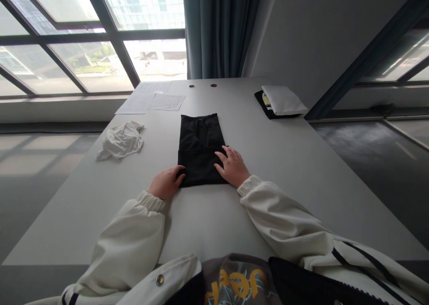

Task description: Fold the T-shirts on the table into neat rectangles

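A folded black garment [199, 133] lay near the middle of a white counter [201, 224], its near part doubled over. The person's left hand [166, 183] touched the garment's near left corner, thumb and forefinger slightly parted; whether they pinched the fabric could not be told. The right hand [233, 167] rested over the right edge, fingers spread wide. To the left lay a crumpled white cloth [123, 139], with paper sheets [166, 102] beyond it. At the far right, a folded white cloth [284, 100] lay on a black one.
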### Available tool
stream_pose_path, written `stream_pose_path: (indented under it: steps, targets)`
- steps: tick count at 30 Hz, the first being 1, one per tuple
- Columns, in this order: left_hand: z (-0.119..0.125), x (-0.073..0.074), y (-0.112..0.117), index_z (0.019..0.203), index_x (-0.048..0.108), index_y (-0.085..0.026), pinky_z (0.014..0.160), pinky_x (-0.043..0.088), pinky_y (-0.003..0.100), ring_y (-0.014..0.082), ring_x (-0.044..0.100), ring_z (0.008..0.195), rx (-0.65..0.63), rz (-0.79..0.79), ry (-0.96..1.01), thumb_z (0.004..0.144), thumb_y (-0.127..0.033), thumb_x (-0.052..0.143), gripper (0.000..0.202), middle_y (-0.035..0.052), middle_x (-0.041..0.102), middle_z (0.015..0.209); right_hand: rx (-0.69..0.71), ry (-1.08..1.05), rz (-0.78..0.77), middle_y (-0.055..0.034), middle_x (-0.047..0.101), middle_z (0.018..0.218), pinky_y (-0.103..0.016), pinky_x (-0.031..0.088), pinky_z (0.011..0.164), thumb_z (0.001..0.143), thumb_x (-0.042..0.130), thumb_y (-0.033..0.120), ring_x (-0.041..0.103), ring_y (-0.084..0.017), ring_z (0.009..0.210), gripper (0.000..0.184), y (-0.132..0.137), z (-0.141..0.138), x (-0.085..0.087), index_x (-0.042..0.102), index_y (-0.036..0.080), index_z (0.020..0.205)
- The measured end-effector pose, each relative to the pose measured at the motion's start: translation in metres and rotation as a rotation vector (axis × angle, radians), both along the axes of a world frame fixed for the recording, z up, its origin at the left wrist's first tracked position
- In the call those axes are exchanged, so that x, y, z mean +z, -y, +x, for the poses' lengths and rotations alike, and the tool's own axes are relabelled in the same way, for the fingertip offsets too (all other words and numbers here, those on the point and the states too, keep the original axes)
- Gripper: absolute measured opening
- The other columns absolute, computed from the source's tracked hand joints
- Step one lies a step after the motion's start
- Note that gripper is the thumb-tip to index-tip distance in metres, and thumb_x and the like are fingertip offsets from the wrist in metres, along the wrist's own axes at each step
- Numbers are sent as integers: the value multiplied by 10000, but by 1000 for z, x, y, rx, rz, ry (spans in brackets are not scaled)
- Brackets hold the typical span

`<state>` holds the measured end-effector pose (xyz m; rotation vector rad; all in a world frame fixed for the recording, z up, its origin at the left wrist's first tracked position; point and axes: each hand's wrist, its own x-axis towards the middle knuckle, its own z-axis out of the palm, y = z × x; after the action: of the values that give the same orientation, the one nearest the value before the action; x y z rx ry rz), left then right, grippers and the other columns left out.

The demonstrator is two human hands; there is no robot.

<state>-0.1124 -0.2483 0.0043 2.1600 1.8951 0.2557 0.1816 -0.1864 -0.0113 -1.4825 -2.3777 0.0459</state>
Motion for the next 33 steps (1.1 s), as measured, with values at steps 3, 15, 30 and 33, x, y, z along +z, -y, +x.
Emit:
stream_pose_path:
  steps: [3, 15, 30, 33]
  targets:
    - [-3, -3, 2, 1363, 635, -296, 890, 566, 382, 285, 747, 1058, -17, -9, -27, 1036, -423, 527, 367, 62, 782, 1204, 39, 93, -109, -166, 372, 1700, -591, 281, 1248, 1054, 515, 451, 312, -388, 1568, 581, 18, -4, -8, 506, 238, 1595]
    - [-15, -17, 29, 1266, 681, -286, 1027, 555, 430, 284, 717, 1137, -165, 94, 102, 1016, -410, 535, 315, 63, 769, 1210, 192, 142, -176, -117, 200, 1771, -576, 189, 1300, 1067, 492, 489, 189, -340, 1633, 650, 49, 11, -16, 370, 285, 1671]
    - [-8, -9, 21, 1318, 640, -248, 1023, 528, 433, 255, 685, 1037, -74, 121, 209, 1003, -410, 544, 366, 63, 753, 1112, 61, -293, -53, -147, 720, 1284, -535, 464, 1148, 950, 598, 284, 608, -313, 1288, 383, 15, 32, -18, 745, 205, 1294]
    - [-4, -7, 18, 1312, 646, -235, 989, 538, 412, 256, 705, 1018, -44, 132, 186, 1009, -411, 545, 365, 60, 762, 1045, 13, -367, -59, -136, 745, 1213, -504, 500, 1110, 939, 582, 259, 660, -297, 1183, 372, 11, 30, -18, 754, 199, 1263]
